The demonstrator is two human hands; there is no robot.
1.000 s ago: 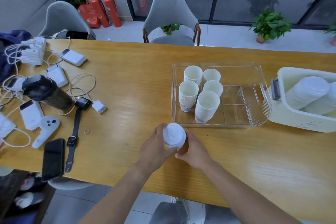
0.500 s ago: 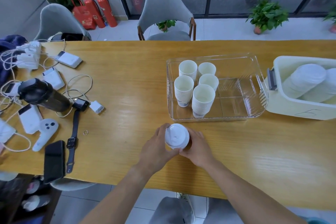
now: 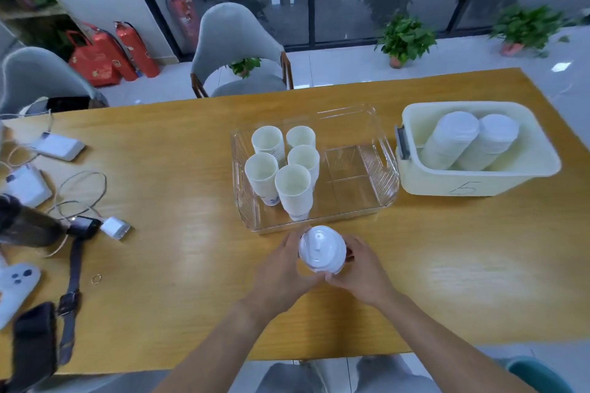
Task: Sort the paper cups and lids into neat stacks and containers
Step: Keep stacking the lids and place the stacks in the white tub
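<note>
— Where's the lidded cup (image 3: 322, 254)?
— Gripped between both hands, left (image 3: 282, 269) and right (image 3: 362, 268), fingers curled round it, above the near worktop (image 3: 191, 169).
— Around it?
— Tray (image 3: 380, 182) of cups (image 3: 289, 163) just beyond; lid tub (image 3: 431, 182) far right.

A long wooden table (image 3: 178, 169) with a glossy yellow-brown top carried everything. Near its middle sat a clear plastic tray (image 3: 380, 198), and just to the right of it a cream bin (image 3: 447, 182) marked with a handwritten 5. Along the left end lay white power banks (image 3: 57, 146), looped cables (image 3: 84, 188), a small white charger (image 3: 115, 227), a dark watch strap (image 3: 72, 277), a small ring (image 3: 96, 278), a white controller (image 3: 16, 287) and a black phone (image 3: 33, 344)
</note>
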